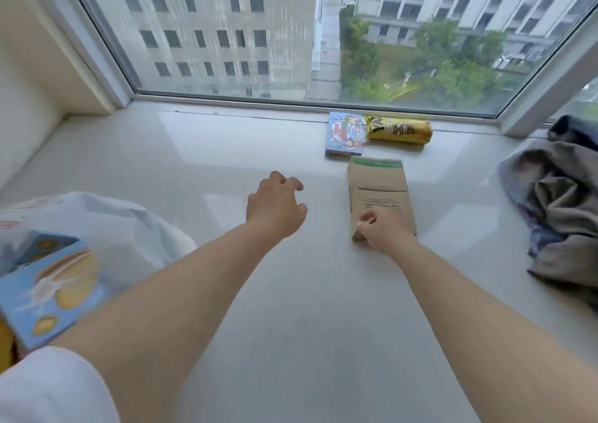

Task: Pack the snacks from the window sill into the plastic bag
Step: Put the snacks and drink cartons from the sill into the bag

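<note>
on the brown packet (380, 192), right hand (382, 230) (gripping)

Two bare forearms enter the head view from the lower edge, one from roughly 7 o'clock and one from roughly 4 o'clock, each ending in an ungloved hand: the left hand (275, 204) and the right hand (383, 230). No watch, ring, bracelet or other accessory is visible on either wrist or on the visible fingers. A white sleeve (48, 387) of soft, plain fabric without print covers the left upper arm at the 7 o'clock corner, ending at about the elbow in a rounded, loosely folded edge; the right arm is uncovered along its whole visible length.
</note>
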`<state>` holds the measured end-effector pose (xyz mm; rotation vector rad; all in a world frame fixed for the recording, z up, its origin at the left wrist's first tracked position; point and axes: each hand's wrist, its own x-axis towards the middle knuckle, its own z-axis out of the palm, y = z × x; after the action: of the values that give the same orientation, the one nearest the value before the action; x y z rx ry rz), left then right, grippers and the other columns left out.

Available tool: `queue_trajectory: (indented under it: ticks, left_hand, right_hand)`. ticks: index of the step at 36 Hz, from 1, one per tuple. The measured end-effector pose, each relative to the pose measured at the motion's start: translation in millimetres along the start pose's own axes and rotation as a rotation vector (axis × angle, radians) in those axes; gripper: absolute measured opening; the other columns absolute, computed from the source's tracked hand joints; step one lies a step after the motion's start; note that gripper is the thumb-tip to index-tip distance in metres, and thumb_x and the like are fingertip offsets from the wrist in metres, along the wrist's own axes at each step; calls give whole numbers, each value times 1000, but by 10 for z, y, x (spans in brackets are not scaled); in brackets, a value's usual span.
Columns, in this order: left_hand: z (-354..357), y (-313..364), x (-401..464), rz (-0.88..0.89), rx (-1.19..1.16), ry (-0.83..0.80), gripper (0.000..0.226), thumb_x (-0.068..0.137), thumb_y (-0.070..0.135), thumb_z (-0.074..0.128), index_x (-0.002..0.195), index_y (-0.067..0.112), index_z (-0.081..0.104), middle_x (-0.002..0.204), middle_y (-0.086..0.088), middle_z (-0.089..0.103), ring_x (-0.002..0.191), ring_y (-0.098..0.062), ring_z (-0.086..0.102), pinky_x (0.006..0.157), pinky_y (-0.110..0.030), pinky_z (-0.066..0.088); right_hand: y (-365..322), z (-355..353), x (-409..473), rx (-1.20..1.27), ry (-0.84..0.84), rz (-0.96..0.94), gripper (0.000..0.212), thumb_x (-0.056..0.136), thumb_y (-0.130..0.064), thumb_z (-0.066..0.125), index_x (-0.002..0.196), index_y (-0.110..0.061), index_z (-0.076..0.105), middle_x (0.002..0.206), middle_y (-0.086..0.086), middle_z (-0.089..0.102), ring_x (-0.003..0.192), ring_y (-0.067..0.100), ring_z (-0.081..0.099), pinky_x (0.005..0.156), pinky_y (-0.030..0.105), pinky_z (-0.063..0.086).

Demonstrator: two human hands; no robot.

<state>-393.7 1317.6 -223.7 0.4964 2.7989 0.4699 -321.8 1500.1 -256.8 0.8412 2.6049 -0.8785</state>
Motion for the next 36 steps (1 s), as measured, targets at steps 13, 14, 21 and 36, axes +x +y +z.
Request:
queue_trajectory:
  ticks: [13, 14, 21, 36]
  left_hand:
    - [1259, 559, 1276, -171, -77, -364, 47, 94, 35, 44, 138, 17, 45, 142, -6, 41, 126, -24, 44, 95, -32, 39]
    - [1336, 576, 1347, -188, -104, -372, 48, 95, 35, 43, 139, 15, 44, 142, -6, 43, 127, -24, 43, 97, -31, 38]
    - [1622, 547, 1761, -398, -318, -325, 57, 95, 50, 42, 137, 12, 44, 136, -12, 51, 125, -31, 46, 100, -35, 38]
    - [1478, -214, 2319, -444, 153, -21, 77, 77, 84, 15, 144, 51, 1, 156, -2, -17, 140, -37, -3, 108, -63, 7]
  right_hand:
    - [1075, -181, 1377, -30, 171, 229, 51, 92, -17, 43, 141, -8, 32, 143, 12, 36, 132, 30, 32, 104, 40, 33]
    - [1115, -158, 1481, -40, 142, 229, 50, 93, -18, 44, 140, -7, 32, 142, 13, 38, 131, 31, 34, 103, 41, 34]
    - [836, 211, 1798, 14, -12, 31, 48, 92, -32, 55, 135, -13, 44, 133, 9, 49, 124, 28, 46, 103, 37, 38]
    - [-168, 759, 2399, 288, -5, -167, 31, 94, -21, 51, 122, -18, 62, 120, 6, 65, 112, 23, 57, 94, 28, 43]
